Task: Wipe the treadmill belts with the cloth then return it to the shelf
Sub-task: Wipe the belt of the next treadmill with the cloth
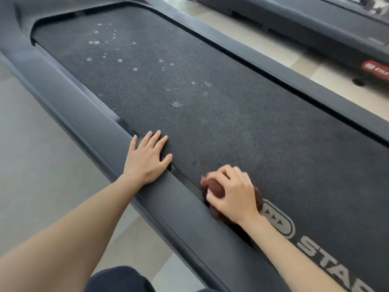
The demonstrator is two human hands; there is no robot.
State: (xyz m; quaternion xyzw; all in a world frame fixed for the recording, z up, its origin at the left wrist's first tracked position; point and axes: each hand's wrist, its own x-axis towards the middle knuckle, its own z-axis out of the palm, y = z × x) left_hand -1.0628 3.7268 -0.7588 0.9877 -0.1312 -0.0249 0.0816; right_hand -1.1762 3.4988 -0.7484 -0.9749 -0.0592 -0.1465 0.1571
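Observation:
A black treadmill belt runs from the near right to the far left, speckled with several white spots on its far half. My right hand grips a bunched dark brown cloth and presses it on the belt's near left edge, beside the printed logo. My left hand lies flat with straight fingers, palm on the grey side rail and fingertips on the belt's edge. Most of the cloth is hidden under my right hand.
A second treadmill with a red label stands at the upper right, across a strip of pale tiled floor. Grey floor lies to the left of the rail. My dark-clothed knee shows at the bottom edge.

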